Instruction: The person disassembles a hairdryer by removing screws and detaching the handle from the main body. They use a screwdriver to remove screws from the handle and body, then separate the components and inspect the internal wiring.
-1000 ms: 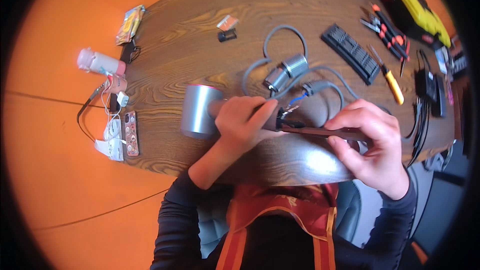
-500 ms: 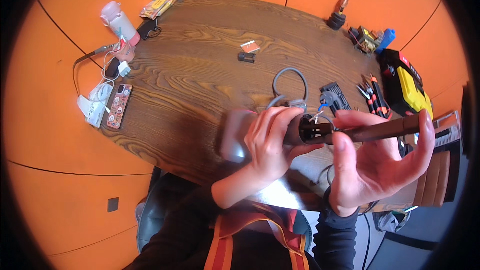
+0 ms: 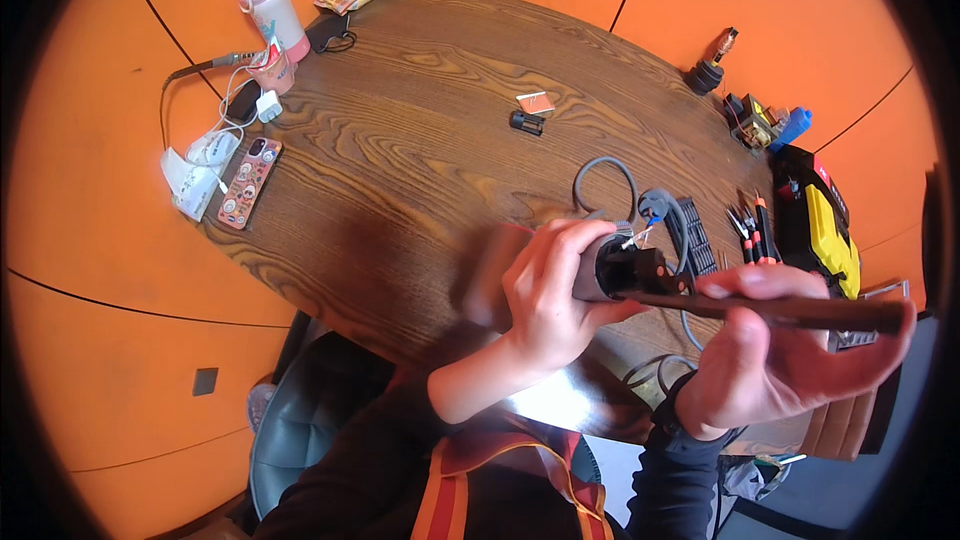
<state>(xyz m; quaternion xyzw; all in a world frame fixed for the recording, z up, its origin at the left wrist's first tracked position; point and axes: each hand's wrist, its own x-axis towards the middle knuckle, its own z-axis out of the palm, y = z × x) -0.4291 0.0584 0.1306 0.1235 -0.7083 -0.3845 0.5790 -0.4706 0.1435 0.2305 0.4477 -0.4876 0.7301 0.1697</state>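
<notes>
My left hand (image 3: 550, 275) is wrapped round a grey tubular housing (image 3: 590, 265), its open end facing right. A blurred grey part beyond my fingers seems to belong to it. Black inner parts (image 3: 640, 268) stick out of the opening, with thin wires beside them. My right hand (image 3: 770, 350) grips a long, slim dark tool (image 3: 800, 313), which looks like a screwdriver. Its thin end reaches the lower edge of the opening; whether it touches anything there is unclear. The thick end rests against my curled fingers.
A grey cord (image 3: 607, 162) loops behind my hands, near a black slotted case (image 3: 697, 240) and orange-handled tools (image 3: 758, 230). A black-and-yellow case (image 3: 825, 225) stands at right. A small black cage-like part (image 3: 526, 123), a phone (image 3: 250, 183) and a bottle (image 3: 275, 20) lie farther off.
The view has shifted, so the table items appear moved. My right hand and the dark tool sit lower and farther right, and the black inner parts show more plainly.
</notes>
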